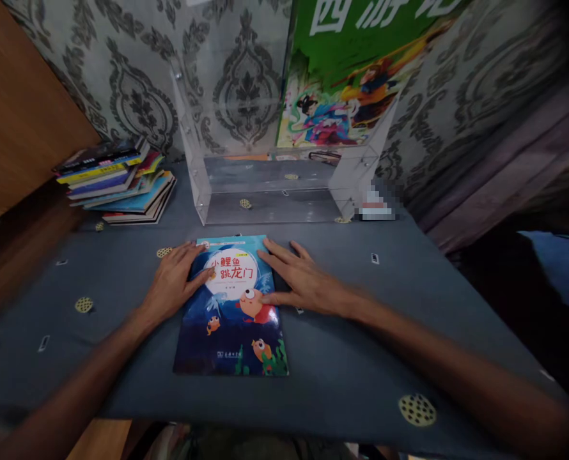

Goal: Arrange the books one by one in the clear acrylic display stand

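A thin blue children's book (234,319) with cartoon fish on its cover lies flat on the blue-grey tablecloth (342,345) in front of me. My left hand (174,284) rests flat on the book's upper left edge, fingers stretched out and thumb on the cover. My right hand (298,281) lies flat on the upper right edge, fingers spread and thumb touching the cover near the orange fish. Neither hand grips anything.
A clear acrylic book stand (270,185) stands behind the book, with a green picture book (356,70) upright in its right side. A stack of several books (116,182) lies at the back left. Patterned wallpaper (135,76) rises behind; a wooden panel (20,115) is at left.
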`<state>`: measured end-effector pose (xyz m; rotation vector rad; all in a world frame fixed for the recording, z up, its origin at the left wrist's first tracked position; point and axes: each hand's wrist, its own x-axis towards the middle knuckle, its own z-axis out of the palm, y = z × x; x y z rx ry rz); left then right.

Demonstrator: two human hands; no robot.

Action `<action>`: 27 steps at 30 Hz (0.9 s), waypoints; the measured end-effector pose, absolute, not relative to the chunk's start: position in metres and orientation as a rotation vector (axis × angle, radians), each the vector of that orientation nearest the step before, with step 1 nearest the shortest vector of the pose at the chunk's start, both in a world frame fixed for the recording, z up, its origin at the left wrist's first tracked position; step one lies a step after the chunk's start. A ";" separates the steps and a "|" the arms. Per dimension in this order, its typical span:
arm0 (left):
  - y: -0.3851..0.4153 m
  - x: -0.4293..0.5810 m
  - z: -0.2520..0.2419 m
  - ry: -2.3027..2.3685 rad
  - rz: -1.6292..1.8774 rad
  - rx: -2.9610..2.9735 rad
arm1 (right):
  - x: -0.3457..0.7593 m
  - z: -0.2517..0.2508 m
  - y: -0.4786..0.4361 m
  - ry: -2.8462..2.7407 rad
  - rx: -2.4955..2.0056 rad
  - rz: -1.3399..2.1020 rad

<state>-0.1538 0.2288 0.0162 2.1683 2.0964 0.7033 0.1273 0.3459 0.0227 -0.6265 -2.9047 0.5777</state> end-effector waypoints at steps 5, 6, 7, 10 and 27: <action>0.232 -0.153 0.026 1.966 1.023 1.734 | 0.134 0.017 0.331 -2.898 -0.562 0.532; 0.232 -0.152 0.027 1.901 1.128 1.583 | 0.135 0.014 0.330 -2.886 -0.555 0.525; 0.233 -0.151 0.028 1.827 1.239 1.418 | 0.135 0.012 0.330 -2.875 -0.552 0.518; 0.232 -0.145 0.032 1.614 1.469 0.930 | 0.136 0.008 0.330 -2.843 -0.562 0.511; 0.255 -0.089 0.063 1.542 1.601 0.303 | 0.143 0.008 0.331 -2.169 -0.779 0.998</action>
